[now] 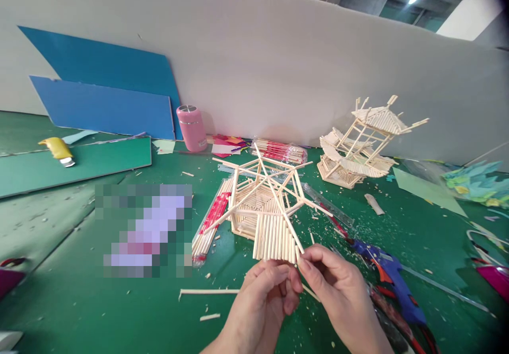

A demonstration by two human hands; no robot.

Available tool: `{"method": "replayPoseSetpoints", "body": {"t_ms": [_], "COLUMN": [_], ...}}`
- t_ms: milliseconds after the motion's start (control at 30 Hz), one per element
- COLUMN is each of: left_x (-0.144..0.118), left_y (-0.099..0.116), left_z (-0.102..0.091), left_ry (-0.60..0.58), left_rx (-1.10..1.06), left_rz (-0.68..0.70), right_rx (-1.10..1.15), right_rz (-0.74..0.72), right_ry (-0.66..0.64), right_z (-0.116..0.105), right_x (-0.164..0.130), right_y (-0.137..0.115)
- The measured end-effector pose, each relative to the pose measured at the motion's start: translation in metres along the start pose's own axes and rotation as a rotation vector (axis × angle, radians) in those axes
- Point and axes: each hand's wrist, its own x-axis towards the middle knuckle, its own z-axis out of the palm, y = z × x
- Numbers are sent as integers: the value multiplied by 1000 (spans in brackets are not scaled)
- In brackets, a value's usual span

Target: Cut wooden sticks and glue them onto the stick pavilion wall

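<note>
In front of me stands a hexagonal pavilion model [246, 221] built of thin wooden sticks, with long sticks fanning out from its open top. A panel of sticks laid side by side [274, 237] slopes down on its near side. My left hand [264, 298] is curled just below the panel's lower edge, its fingers closed; what they hold, if anything, is hidden. At the panel's right corner, my right hand [338, 295] pinches the end of a short wooden stick [297, 254] between thumb and forefinger. A loose stick [209, 291] lies left of my hands.
A blue hot glue gun [392, 274] lies to the right, near my right hand. Bundled sticks [212, 219] lie left of the model. Behind stand a pink flask [191, 129] and a second stick pavilion [358, 147]. A yellow cutter [59, 150] rests on a green board [99, 163].
</note>
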Motion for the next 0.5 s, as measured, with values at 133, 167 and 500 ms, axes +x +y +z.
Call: {"method": "replayPoseSetpoints", "body": {"t_ms": [133,167,500], "left_x": [0,0,0], "left_y": [-1,0,0], "left_z": [0,0,0], "left_ry": [-8,-6,-10], "left_rx": [-2,-3,4], "left_rz": [4,5,13], "right_rx": [7,7,-34], "right_rz": [1,1,-13], "right_ry": [-11,-15,-10], "right_z": [0,0,-1], "right_x": [1,1,1], "right_y": [2,2,1]}}
